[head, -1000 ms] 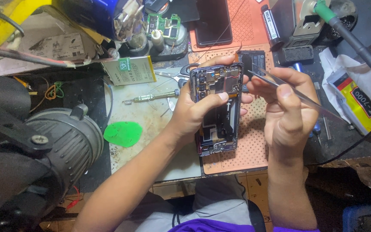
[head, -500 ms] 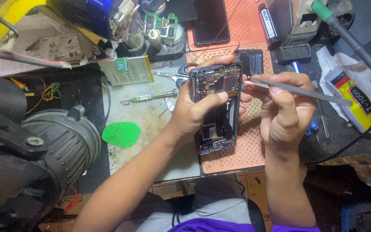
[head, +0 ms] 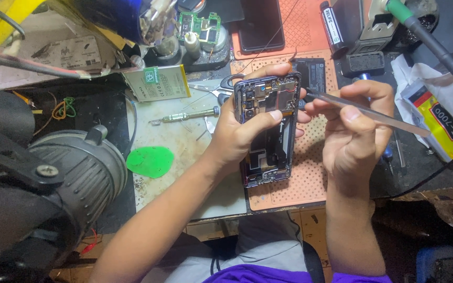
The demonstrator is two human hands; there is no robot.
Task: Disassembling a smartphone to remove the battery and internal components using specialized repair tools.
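My left hand (head: 245, 131) grips an opened phone (head: 267, 126) with its back off, boards and empty battery bay showing, held upright over the orange perforated mat (head: 310, 178). My thumb lies across the phone's middle. My right hand (head: 355, 131) pinches thin metal tweezers (head: 363, 110), whose tips touch the phone's upper right edge.
A green plectrum-shaped pry pick (head: 150, 161), a screwdriver (head: 187, 116) and a flat battery (head: 158, 83) lie on the worn work plate to the left. A yellow glue tube (head: 439, 126) lies right. A dark phone (head: 259, 23) and a circuit board (head: 200, 26) sit behind. A large lamp head (head: 64, 173) is at left.
The right hand has shifted the tweezers slightly, flattening their angle, with the tips staying at the phone's upper right edge. The left hand keeps its hold on the phone.
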